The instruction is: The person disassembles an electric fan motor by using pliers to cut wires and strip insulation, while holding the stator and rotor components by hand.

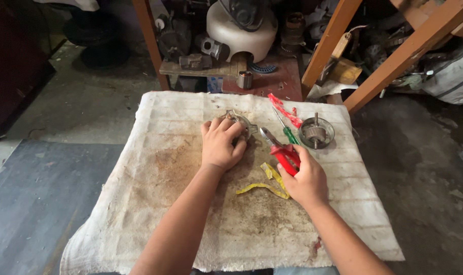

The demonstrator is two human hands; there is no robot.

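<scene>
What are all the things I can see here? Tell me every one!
Cloth: one, stained white, spread over the floor.
Metal motor part: one, grey, under the left hand.
Pliers: one, red handles, in the right hand.
Screwdriver: one, green handle, beside the pliers.
Round metal part: one, grey, cloth's right side.
Yellow strips: a few, mid-cloth.
Red strip: one, far edge.
White housing: one, on the shelf behind.
Left hand: gripping the motor part.
Right hand: holding the pliers.

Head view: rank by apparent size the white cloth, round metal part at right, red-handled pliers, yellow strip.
1. white cloth
2. red-handled pliers, partly hidden by the right hand
3. round metal part and yellow strip: look alike, unranked
</scene>
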